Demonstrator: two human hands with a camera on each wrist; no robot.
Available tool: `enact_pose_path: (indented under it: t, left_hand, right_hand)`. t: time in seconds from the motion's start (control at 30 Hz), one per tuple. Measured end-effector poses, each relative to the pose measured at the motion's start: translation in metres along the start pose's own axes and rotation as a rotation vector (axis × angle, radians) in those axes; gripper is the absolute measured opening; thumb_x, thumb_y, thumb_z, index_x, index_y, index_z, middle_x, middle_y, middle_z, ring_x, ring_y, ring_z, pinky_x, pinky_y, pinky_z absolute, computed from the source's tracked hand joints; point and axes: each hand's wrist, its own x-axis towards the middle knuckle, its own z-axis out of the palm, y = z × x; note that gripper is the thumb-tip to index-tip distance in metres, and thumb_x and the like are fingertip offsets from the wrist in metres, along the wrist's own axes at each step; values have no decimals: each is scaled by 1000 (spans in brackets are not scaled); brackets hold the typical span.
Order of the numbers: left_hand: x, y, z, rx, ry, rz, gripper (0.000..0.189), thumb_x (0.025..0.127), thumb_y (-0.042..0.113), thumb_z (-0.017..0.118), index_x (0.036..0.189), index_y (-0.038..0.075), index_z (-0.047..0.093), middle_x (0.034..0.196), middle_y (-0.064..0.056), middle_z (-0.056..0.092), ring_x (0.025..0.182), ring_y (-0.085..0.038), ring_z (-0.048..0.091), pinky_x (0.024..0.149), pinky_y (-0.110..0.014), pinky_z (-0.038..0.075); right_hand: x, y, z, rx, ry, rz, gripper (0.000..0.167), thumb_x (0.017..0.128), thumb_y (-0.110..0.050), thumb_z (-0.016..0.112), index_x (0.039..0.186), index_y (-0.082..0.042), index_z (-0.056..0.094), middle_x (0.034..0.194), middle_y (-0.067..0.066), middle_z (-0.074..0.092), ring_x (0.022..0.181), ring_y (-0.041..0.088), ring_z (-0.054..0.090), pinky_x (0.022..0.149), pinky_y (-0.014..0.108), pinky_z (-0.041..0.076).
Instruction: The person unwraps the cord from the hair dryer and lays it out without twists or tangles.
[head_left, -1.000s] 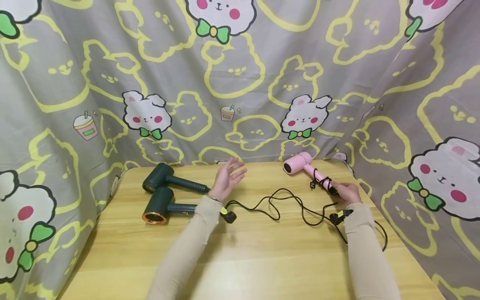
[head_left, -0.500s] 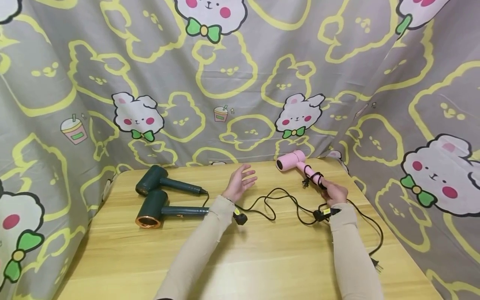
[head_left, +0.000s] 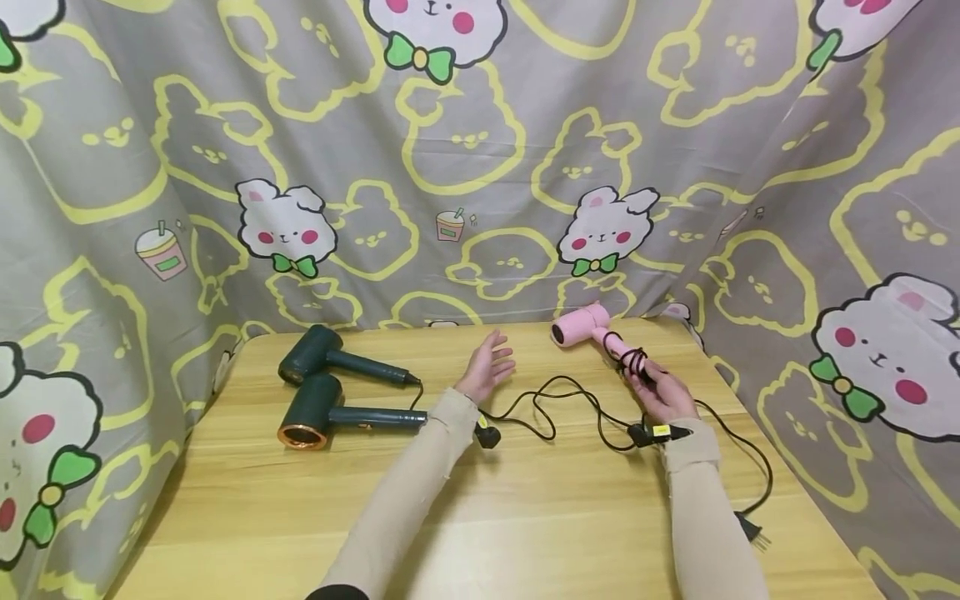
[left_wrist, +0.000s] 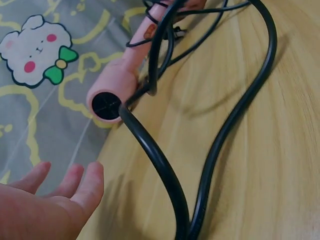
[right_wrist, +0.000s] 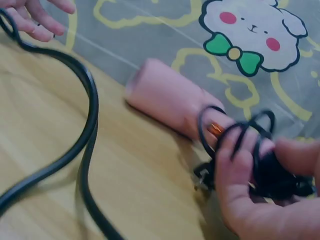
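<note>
A pink hair dryer (head_left: 581, 323) lies at the back right of the table, its black cord (right_wrist: 205, 127) wound round the handle. My right hand (head_left: 667, 396) grips the lower end of that handle; in the right wrist view its thumb and fingers close round the handle end and the cord loops. Near the middle of the table my left hand (head_left: 487, 368) holds nothing, fingers spread loosely, beside a long black cable (head_left: 573, 383). The left wrist view has those fingers (left_wrist: 90, 187) low at the left, apart from the pink dryer.
Two dark green hair dryers lie at the left, one behind (head_left: 311, 352) and one with a copper rim in front (head_left: 311, 404). The black cable runs across to the right, where a plug (head_left: 748, 527) lies near the table's (head_left: 525, 533) edge. A patterned curtain (head_left: 487, 167) encloses the back and sides.
My left hand has moved right, uncovering more of the front green dryer's handle. My right hand has shifted left along with the pink dryer, and the plug at the right has come into sight.
</note>
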Motion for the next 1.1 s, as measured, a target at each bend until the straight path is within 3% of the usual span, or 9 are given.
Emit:
enact_pose_path:
  t: [0.2, 0.3, 0.4, 0.57, 0.67, 0.77, 0.83, 1.0, 1.1]
  left_hand:
    - [0, -4, -2, 47, 23, -8, 69, 111, 49, 34, 165, 7, 22, 169, -27, 22, 156, -47, 25, 129, -54, 21]
    - [0, -5, 1, 56, 10, -14, 73, 110, 50, 34, 166, 6, 16, 170, -28, 15, 159, -44, 16, 131, -53, 13]
    - [1, -7, 7, 55, -20, -25, 78, 109, 50, 35, 165, 1, 11, 170, -30, 11, 161, -42, 12, 131, -50, 9]
    - [2, -11, 14, 54, -43, -17, 81, 109, 45, 38, 162, -8, 8, 171, -28, 11, 157, -36, 25, 131, -45, 15]
    - [-1, -11, 13, 63, -13, 3, 82, 108, 44, 42, 161, -11, 10, 171, -26, 15, 140, -30, 40, 130, -45, 17]
    - [-7, -8, 11, 73, -1, 15, 82, 108, 44, 43, 161, -10, 13, 170, -25, 19, 119, -23, 44, 128, -44, 22]
    - [-12, -5, 9, 82, -16, 22, 80, 108, 45, 43, 161, -9, 18, 167, -24, 26, 115, -20, 48, 124, -42, 30]
    - [-26, 1, 3, 49, -27, 82, 63, 109, 41, 46, 151, -5, 42, 135, -17, 52, 103, -18, 58, 98, -32, 48]
    - [-36, 5, -2, 23, -44, 138, 56, 110, 36, 46, 147, -5, 47, 124, -10, 52, 100, -15, 59, 91, -27, 50]
  right_hand:
    - [-2, 8, -5, -147, -143, 108, 25, 110, -14, 41, 100, -6, 62, 103, 14, 71, 98, 23, 72, 92, 22, 56]
    - [-1, 13, -3, -167, -164, 147, 26, 111, -15, 40, 104, -4, 62, 105, 18, 71, 101, 27, 73, 98, 26, 56]
    - [-1, 19, 4, -186, -148, 128, 21, 110, -15, 43, 113, -4, 60, 109, 17, 70, 105, 27, 71, 106, 33, 53]
    - [1, 29, 16, -242, -130, 57, 18, 110, -13, 43, 126, -7, 49, 119, 9, 58, 110, 21, 66, 116, 37, 44]
    - [2, 33, 21, -225, -148, 67, 20, 111, -12, 39, 129, -5, 43, 123, 11, 53, 110, 22, 67, 118, 36, 41]
    - [2, 35, 25, -181, -168, 76, 23, 112, -11, 38, 133, -2, 40, 122, 16, 55, 110, 28, 70, 121, 38, 37]
    - [3, 37, 28, -172, -188, 79, 26, 112, -12, 37, 136, -2, 37, 120, 17, 56, 109, 30, 70, 123, 38, 30]
    - [1, 41, 44, -153, -181, 69, 30, 111, -16, 41, 139, -8, 35, 114, 15, 62, 108, 26, 71, 125, 37, 23]
    - [-2, 44, 57, -169, -187, 61, 28, 111, -20, 40, 137, -11, 36, 116, 13, 62, 128, 27, 62, 125, 36, 22]
